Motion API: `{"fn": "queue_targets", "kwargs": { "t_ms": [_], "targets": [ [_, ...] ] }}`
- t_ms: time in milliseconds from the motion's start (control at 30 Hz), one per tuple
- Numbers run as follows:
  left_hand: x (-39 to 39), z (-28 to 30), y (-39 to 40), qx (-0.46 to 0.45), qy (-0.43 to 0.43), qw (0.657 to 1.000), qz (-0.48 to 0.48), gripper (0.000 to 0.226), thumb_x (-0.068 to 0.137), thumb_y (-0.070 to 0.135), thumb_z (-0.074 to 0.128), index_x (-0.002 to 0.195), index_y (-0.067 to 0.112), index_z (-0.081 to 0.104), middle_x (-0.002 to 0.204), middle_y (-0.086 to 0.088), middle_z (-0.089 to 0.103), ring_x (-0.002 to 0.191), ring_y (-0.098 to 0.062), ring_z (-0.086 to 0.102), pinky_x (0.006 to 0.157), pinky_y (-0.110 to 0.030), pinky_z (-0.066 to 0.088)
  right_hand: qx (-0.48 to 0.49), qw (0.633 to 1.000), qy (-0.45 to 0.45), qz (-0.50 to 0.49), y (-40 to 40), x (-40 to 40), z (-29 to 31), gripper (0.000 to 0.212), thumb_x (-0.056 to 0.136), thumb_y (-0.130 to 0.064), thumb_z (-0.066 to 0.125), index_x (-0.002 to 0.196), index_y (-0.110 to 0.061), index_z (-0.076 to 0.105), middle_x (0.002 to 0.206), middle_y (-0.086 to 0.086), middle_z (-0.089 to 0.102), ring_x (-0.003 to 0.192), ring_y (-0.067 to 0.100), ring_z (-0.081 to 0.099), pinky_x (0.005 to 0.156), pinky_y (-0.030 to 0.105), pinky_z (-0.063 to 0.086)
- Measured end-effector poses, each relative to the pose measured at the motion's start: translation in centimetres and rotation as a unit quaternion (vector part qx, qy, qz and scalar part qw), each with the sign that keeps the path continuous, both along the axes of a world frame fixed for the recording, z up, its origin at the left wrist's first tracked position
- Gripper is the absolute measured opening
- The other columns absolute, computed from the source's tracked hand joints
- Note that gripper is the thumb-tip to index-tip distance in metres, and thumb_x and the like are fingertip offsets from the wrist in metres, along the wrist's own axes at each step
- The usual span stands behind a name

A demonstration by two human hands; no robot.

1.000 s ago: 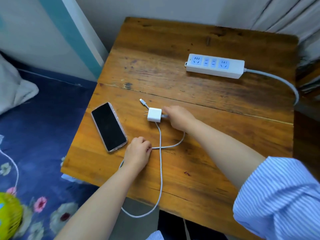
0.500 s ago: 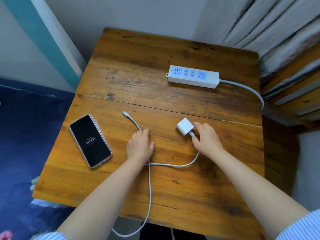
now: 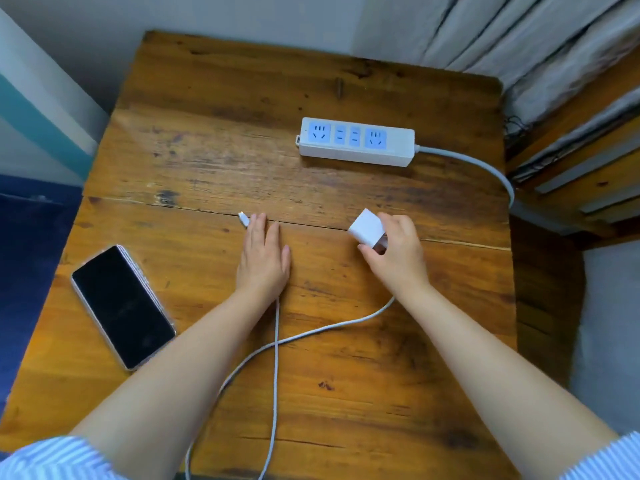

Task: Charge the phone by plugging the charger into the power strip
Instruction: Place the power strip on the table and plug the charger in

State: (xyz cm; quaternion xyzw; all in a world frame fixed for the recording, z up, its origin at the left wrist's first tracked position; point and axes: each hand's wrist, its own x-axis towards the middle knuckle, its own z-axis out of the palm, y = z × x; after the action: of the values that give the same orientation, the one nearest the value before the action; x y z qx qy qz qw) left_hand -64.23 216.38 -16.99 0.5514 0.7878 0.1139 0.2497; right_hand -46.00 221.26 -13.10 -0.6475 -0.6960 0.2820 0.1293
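Holding the charger (image 3: 366, 227) in my right hand (image 3: 394, 251), pinched by its sides above the worktop (image 3: 381, 375) — light, rigid, smooth; likely best gripped on flat faces. Left hand (image 3: 263, 261) flat, pinning the limp cable (image 3: 277, 341). One power strip (image 3: 356, 142), four sockets. One phone (image 3: 122, 306), unplugged.

Right hand (image 3: 398, 252): grip closed around the white charger (image 3: 367, 226), tilted.
Left hand (image 3: 265, 259): flat on the cable (image 3: 277, 341).
Power strip (image 3: 356, 142): far side of worktop (image 3: 207, 140).
Phone (image 3: 123, 306): left, screen dark.
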Motion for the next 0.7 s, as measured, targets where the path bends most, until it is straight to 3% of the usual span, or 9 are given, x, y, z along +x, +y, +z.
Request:
{"fn": "queue_targets", "kwargs": {
  "t_ms": [167, 333, 567, 700],
  "targets": [
    [1.6, -0.7, 4.8, 0.007, 0.03, 0.999, 0.019, 0.055, 0.095, 0.025, 0.037, 0.141, 0.002, 0.019, 0.155, -0.015, 0.011, 0.144, -0.026, 0.003, 0.118, -0.035, 0.001, 0.055, 0.997, -0.018, 0.05, 6.0, 0.8, 2.2, 0.052, 0.076, -0.008, 0.068, 0.123, -0.006, 0.047, 0.129, 0.017, 0.05, 0.12, 0.029, 0.046, 0.093, 0.038, 0.047],
    [2.3, -1.5, 8.0, 0.008, 0.083, 0.995, 0.059, 0.059, 0.095, 0.034, 0.032, 0.143, 0.005, 0.013, 0.156, -0.012, 0.009, 0.144, -0.023, 0.002, 0.118, -0.036, 0.001, 0.105, 0.98, -0.096, 0.141, 11.9, 0.5, 3.9, 0.046, 0.078, -0.008, 0.065, 0.121, -0.004, 0.051, 0.123, 0.018, 0.055, 0.114, 0.032, 0.05, 0.09, 0.043, 0.047],
    [2.2, -1.8, 8.3, -0.006, 0.09, 0.994, 0.067, 0.059, 0.095, 0.038, 0.03, 0.144, 0.01, 0.012, 0.157, -0.006, 0.006, 0.144, -0.018, -0.001, 0.117, -0.037, -0.003, 0.115, 0.96, -0.139, 0.216, 15.2, -1.4, 4.7, 0.038, 0.079, -0.01, 0.064, 0.117, -0.007, 0.058, 0.118, 0.019, 0.057, 0.104, 0.034, 0.054, 0.079, 0.038, 0.049],
    [2.1, -1.9, 8.3, -0.009, 0.084, 0.994, 0.073, 0.059, 0.095, 0.038, 0.03, 0.144, 0.01, 0.012, 0.157, -0.005, 0.007, 0.144, -0.017, 0.001, 0.117, -0.035, -0.002, 0.082, 0.95, -0.193, 0.231, 16.4, -2.4, 5.1, 0.037, 0.081, -0.015, 0.062, 0.118, -0.01, 0.057, 0.116, 0.016, 0.056, 0.101, 0.032, 0.054, 0.071, 0.032, 0.042]
  ]
}}
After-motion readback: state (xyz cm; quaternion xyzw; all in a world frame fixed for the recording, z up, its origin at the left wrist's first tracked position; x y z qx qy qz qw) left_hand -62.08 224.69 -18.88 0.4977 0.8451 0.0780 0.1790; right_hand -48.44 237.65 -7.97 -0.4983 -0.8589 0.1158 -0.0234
